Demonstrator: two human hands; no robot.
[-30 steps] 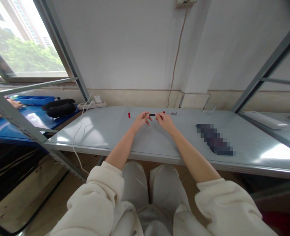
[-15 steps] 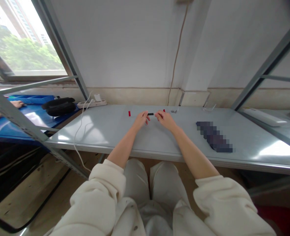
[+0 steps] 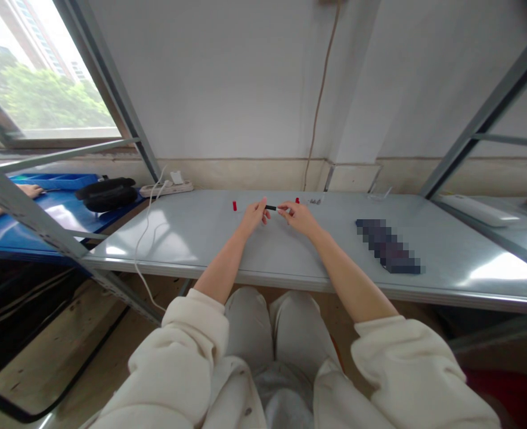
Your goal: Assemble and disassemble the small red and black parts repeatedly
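Observation:
A short black tube (image 3: 270, 208) is held just above the grey table. My left hand (image 3: 255, 217) is closed around its left end. At the other end my right hand (image 3: 297, 217) has its fingertips pinched together, touching or nearly touching the tube; what they hold, if anything, is too small to make out. On the table left of my hands stands a small red cylinder (image 3: 234, 205). Another small red piece (image 3: 297, 200) shows just behind my right hand, partly hidden. A few little metal parts (image 3: 315, 201) lie to its right.
A dark pixelated item (image 3: 388, 245) lies on the grey table (image 3: 290, 253) at right. At the back left is a white power strip (image 3: 167, 189) with a cable. A black case (image 3: 107, 193) and another person's hand (image 3: 31, 190) are on the blue table. Metal posts flank both sides.
My right fingertips have come closer to the right end of the black tube, which is now slightly tilted. Otherwise the view has only shifted a little.

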